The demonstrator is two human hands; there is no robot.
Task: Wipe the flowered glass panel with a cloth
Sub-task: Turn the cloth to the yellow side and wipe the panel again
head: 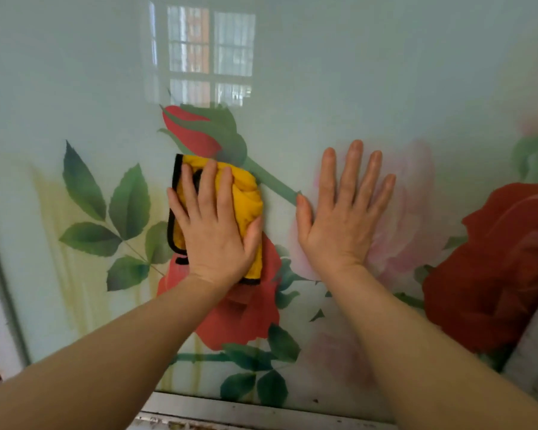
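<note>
Soft, even daylight fills the view. The glossy glass panel (354,72) mirrors a bright window reflection (204,55) near the top centre. Shadows are faint. Wide-angle bending curves the edges, and the right side looks blurred.

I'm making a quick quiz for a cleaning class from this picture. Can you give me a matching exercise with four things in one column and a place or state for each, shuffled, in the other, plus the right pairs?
Column 1
1. left hand
2. right hand
3. cloth
4. window reflection

Column 2
A. yellow with a black edge, folded against the glass panel
B. flat on the bare glass, fingers spread
C. high on the panel, above the rosebud
D. presses the cloth to the glass

Pairs: 1-D, 2-B, 3-A, 4-C
</note>
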